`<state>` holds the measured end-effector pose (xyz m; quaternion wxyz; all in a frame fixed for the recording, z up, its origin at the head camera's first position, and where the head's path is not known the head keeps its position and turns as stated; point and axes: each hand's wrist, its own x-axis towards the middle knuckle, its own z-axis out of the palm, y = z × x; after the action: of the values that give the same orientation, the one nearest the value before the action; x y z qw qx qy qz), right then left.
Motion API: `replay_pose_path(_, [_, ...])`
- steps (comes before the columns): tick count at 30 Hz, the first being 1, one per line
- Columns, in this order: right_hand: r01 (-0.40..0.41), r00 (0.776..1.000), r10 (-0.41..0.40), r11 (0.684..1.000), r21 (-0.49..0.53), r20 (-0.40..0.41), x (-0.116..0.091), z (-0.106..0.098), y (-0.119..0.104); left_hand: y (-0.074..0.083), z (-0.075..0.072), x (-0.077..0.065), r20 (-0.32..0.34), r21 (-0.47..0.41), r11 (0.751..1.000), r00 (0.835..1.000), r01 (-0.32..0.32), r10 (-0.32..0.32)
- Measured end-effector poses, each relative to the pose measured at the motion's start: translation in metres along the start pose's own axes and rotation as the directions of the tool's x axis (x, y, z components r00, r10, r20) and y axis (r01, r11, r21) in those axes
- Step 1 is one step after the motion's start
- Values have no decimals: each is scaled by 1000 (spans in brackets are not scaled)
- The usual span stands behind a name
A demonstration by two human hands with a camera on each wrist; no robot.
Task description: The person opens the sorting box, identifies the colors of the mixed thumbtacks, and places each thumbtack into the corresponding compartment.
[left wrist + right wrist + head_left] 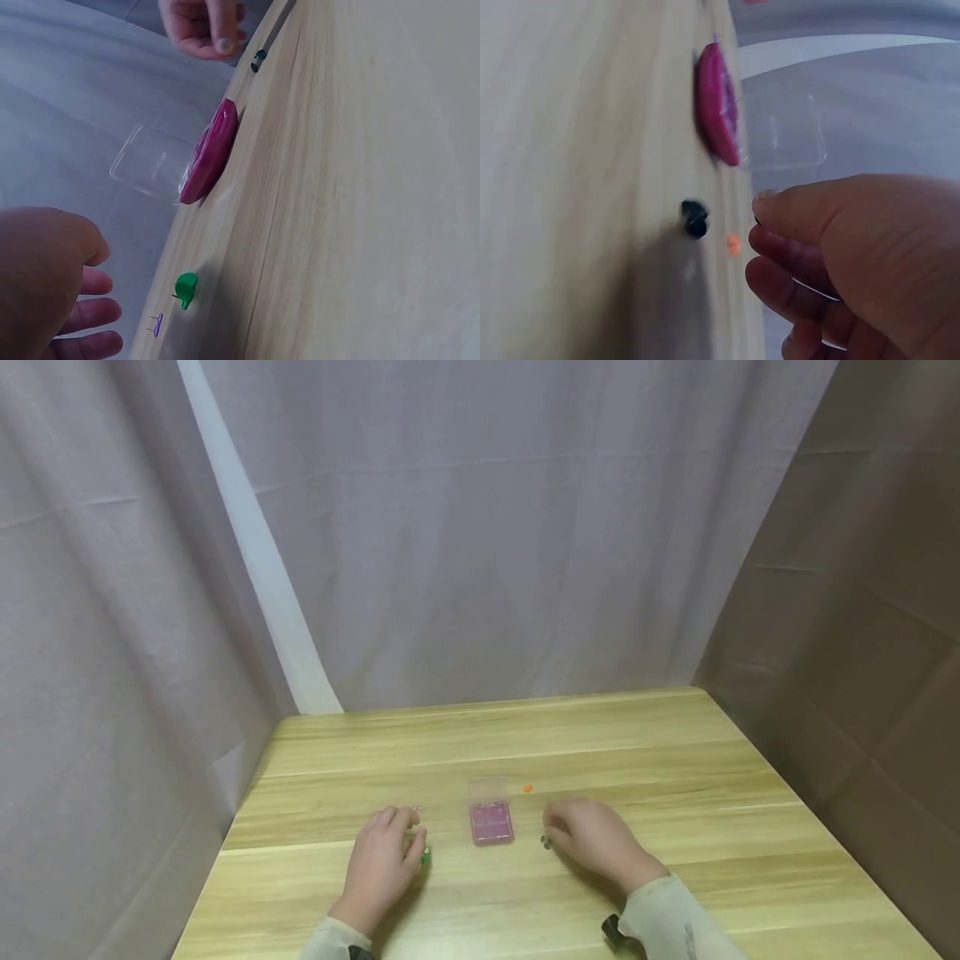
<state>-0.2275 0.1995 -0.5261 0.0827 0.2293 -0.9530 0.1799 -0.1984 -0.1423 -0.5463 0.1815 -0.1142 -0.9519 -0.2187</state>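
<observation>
A small pink case (pixel 492 823) with compartments lies on the table between both hands, its clear lid (pixel 154 161) raised. My left hand (pixel 382 858) hovers beside a small green piece (pixel 186 289) with thin pins, fingers loosely bent and holding nothing visible. A purple piece (pixel 157 325), also with thin pins, lies near the green one. On the other side, my right hand (pixel 592 837) is close over small dark green pieces (pixel 694 218). Its thumb and forefinger tips are near each other, the other fingers bent; the pieces lie apart from them on the table.
A small orange piece (pixel 528 788) lies beyond the right hand, right of the case lid. The wooden table (pixel 480 735) has grey curtains (pixel 480 543) behind it and at both sides. A black band (pixel 613 930) is on the right sleeve.
</observation>
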Motion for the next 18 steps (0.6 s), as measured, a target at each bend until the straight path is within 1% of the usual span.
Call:
replay_pose_path(5, [13, 1000, -14, 999, 33, 18, 12, -6, -13, 2, -1, -1, 6, -22, 1000, 1000, -13, 14])
replay_pose_path(9, [28, 999, -29, 999, 34, 26, 24, -7, -25, 3, -1, -2, 2, -31, 999, 1000, -25, 25])
replay_pose_path(11, [39, 999, -39, 999, 31, 27, 29, -5, -30, 3, -1, -2, 2, -28, 999, 1000, -24, 24])
replay_pose_path(14, [50, 998, -52, 997, 56, 31, 37, 1, -37, 4, -2, -2, 3, -28, 999, 1000, -14, 15])
replay_pose_path(18, [87, 995, -90, 994, 70, 39, 41, 11, -44, 3, -3, -2, 1, -30, 1000, 1000, -5, 5])
